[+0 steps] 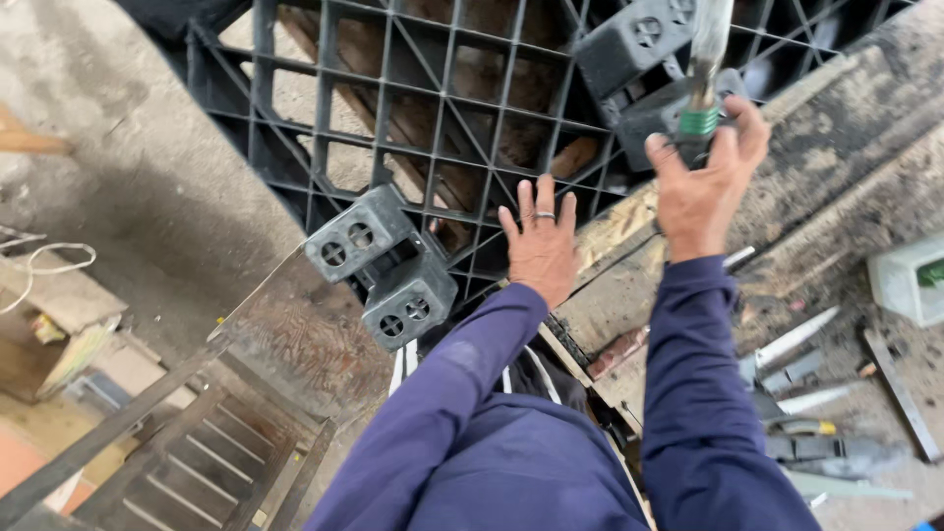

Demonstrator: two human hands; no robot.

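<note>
- A black plastic pallet (433, 108) with an open lattice filled the frame from 10 to 1 o'clock, lying across a worn wooden bench (846, 128); boards showed through its cells.
- The bench ran from the centre out toward 3 o'clock, its planks scorched and grimy.
- Two blocky pallet feet (383, 265) with cross-slotted holes sat at 9 o'clock of the left hand, at the pallet's near corner. Another pair of feet (639, 59) stood at 12 o'clock, just beside the right hand.
- A wooden slatted frame (206, 462) lay on the ground at 7 o'clock.
- Both arms wore dark blue sleeves (688, 393), rising from 6 o'clock.
- Flat metal blades and scraps (806, 393) lay scattered on the bench at 4 o'clock, with a pale plastic box (910, 280) at 3 o'clock.
- The left hand (541, 246), a ring on one finger, was spread flat with fingers released, pressing on the pallet's edge near the centre.
- The right hand (703, 182) was clenched around a tool (700, 88) with a green band, held upright at 1 o'clock over the pallet's foot; its top was cut off by the frame.
</note>
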